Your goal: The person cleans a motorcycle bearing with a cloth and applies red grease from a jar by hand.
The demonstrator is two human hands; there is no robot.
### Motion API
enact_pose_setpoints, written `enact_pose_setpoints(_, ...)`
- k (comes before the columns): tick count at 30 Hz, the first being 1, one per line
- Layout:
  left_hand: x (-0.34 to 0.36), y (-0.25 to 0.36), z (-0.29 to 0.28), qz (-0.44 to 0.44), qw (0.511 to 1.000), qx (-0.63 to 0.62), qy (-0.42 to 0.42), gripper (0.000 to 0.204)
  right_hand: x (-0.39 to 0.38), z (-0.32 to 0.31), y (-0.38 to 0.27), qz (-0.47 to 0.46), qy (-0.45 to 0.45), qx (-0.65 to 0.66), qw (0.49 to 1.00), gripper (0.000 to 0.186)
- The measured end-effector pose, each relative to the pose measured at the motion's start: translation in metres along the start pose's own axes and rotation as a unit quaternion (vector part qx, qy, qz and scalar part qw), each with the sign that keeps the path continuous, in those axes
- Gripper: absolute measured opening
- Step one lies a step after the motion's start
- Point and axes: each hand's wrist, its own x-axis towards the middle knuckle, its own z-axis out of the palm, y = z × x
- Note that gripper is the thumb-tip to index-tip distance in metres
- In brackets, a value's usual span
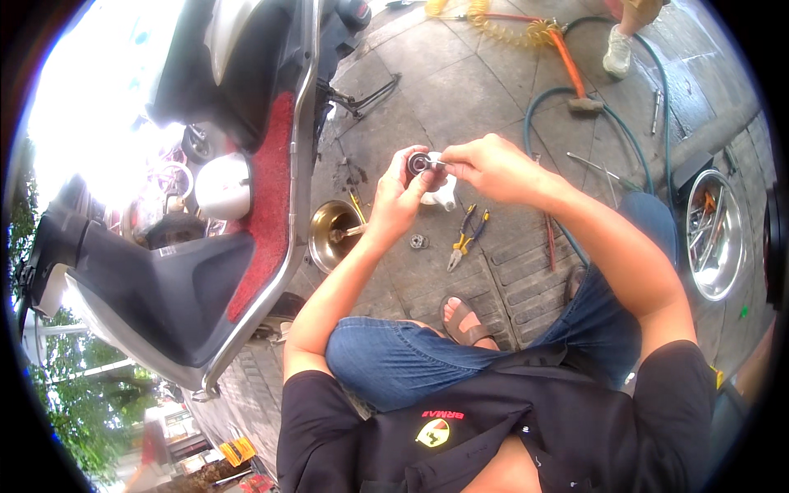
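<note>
Out in front of my knees, my left hand (pixel 396 193) is closed round a dark, ring-shaped metal part (pixel 418 163) with a hollow centre. My right hand (pixel 496 170) pinches a thin, light-coloured piece (pixel 435 161) against the right side of the ring; its exact kind is too small to tell. A pale silvery piece (pixel 445 195) shows just below the hands, and whether it joins the ring is unclear. Below them on the paving lie pliers (pixel 467 237) with yellow-and-dark handles and a small round metal part (pixel 419 241).
A scooter (pixel 271 181) with a red footboard mat stands at left. Near it sits a brass-coloured bowl (pixel 319 238) with a brush-like tool. To the right are a steel basin (pixel 735 255) of tools, a hammer (pixel 585 105), a screwdriver (pixel 588 162) and a green hose (pixel 530 111). Another person's shoe (pixel 617 53) is beyond.
</note>
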Motion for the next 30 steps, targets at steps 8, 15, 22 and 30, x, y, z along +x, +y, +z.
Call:
enact_pose_setpoints(8, 0.000, 0.000, 0.000, -0.033, 0.999, -0.012, -0.007, 0.035, 0.005, -0.011, -0.005, 0.124, -0.107, 0.118, 0.979, 0.030)
enact_pose_setpoints(15, 0.002, -0.004, -0.002, -0.025, 0.997, 0.068, 0.009, 0.027, 0.006, -0.006, 0.014, 0.199, -0.170, 0.323, 0.909, 0.033)
enact_pose_setpoints(22, 0.000, -0.001, -0.007, -0.023, 0.982, 0.185, 0.008, 0.029, 0.002, 0.019, 0.012, 0.013, -0.013, 0.056, 0.998, 0.027)
enact_pose_setpoints(30, -0.004, 0.012, -0.011, -0.067, 0.986, 0.152, -0.028, 0.029, -0.002, 0.006, -0.006, 0.005, -0.034, -0.083, 0.996, 0.023)
